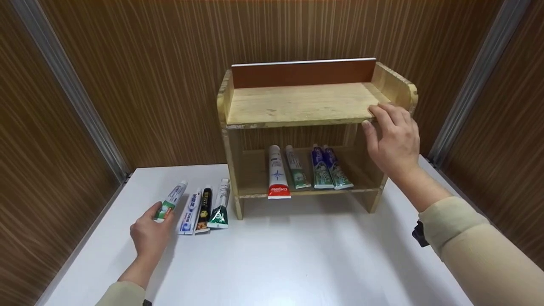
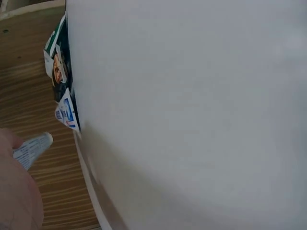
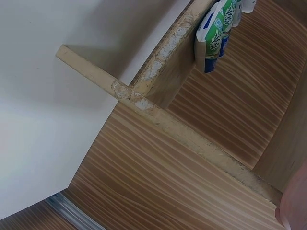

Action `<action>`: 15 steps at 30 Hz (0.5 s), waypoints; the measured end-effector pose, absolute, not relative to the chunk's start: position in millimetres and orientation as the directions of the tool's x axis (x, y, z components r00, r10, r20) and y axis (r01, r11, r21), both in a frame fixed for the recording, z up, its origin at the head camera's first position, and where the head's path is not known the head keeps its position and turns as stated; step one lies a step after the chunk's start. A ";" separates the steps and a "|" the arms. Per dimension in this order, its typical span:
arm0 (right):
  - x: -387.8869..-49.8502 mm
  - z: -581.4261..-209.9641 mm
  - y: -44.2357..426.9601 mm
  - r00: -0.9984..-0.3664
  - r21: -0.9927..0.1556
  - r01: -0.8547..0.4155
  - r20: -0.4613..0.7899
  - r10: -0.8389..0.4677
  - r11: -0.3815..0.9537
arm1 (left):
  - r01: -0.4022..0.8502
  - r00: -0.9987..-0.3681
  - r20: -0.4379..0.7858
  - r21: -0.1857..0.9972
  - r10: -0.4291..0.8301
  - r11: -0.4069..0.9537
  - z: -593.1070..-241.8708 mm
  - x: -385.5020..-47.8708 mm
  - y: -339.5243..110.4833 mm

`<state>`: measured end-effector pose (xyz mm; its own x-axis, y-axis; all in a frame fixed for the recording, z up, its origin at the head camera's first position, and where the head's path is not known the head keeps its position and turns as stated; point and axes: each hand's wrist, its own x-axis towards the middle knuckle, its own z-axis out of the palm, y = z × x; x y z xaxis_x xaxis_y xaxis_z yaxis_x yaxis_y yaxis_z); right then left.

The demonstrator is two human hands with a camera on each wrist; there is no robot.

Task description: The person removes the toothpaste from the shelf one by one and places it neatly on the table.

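My left hand (image 1: 152,233) pinches a white and green toothpaste tube (image 1: 173,196) by its flat end, with the cap pointing up and away. In the left wrist view, part of this tube (image 2: 33,149) shows past the hand. Just right of it lie a white and blue toothpaste tube (image 1: 190,212), a black one (image 1: 205,209) and a white and green one (image 1: 220,206). My right hand (image 1: 395,138) grips the front edge of the small wooden shelf (image 1: 297,104) near its right end, fingers on the top board and thumb at the edge.
On the lower board lie a white and red Colgate tube (image 1: 277,172), a white and green tube (image 1: 298,168) and two blue and green tubes (image 1: 321,168), side by side. The shelf stands on a white table (image 1: 272,263), with wood-grain panels (image 1: 170,85) behind and beside it.
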<state>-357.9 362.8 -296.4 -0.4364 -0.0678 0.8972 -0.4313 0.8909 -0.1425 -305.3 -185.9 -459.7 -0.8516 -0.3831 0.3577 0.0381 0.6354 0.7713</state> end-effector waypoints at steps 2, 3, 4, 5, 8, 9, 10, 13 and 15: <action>-357.9 -296.4 362.8 -0.440 -0.143 -0.430 0.895 -0.069 0.891 | 0.033 -0.851 0.356 0.770 -0.385 0.638 -461.3 -306.9 -186.3; -357.8 -296.3 362.9 -0.444 -0.143 -0.428 0.893 -0.069 0.892 | 0.032 -0.851 0.356 0.769 -0.386 0.638 -461.9 -307.6 -186.5; -357.9 -296.3 363.1 -0.448 -0.143 -0.426 0.892 -0.070 0.893 | 0.031 -0.853 0.353 0.769 -0.385 0.638 -462.1 -308.0 -186.6; -357.9 -296.2 363.3 -0.451 -0.143 -0.422 0.890 -0.071 0.895 | 0.028 -0.855 0.350 0.769 -0.384 0.638 -462.5 -308.6 -186.9; -358.0 -295.9 363.8 -0.459 -0.142 -0.416 0.886 -0.072 0.898 | 0.017 -0.865 0.330 0.772 -0.378 0.635 -463.0 -309.6 -187.9; -358.0 -295.9 363.9 -0.459 -0.142 -0.415 0.886 -0.072 0.899 | 0.013 -0.869 0.322 0.774 -0.376 0.633 -463.4 -309.7 -188.2; -358.0 -295.9 364.0 -0.456 -0.141 -0.417 0.887 -0.073 0.898 | 0.004 -0.873 0.313 0.773 -0.375 0.634 -463.8 -309.8 -188.7; -358.2 -296.4 364.1 -0.440 -0.137 -0.428 0.895 -0.074 0.894 | -0.022 -0.880 0.289 0.768 -0.376 0.640 -465.3 -310.4 -190.4; -358.4 -296.9 363.9 -0.431 -0.136 -0.435 0.899 -0.073 0.890 | -0.037 -0.883 0.276 0.765 -0.379 0.643 -466.7 -310.7 -191.4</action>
<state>-358.4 363.9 -296.9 -0.4312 -0.0731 0.8993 -0.4347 0.8902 -0.1360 -310.7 -191.4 -466.7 -0.8832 -0.3790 0.2762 -0.0368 0.6432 0.7648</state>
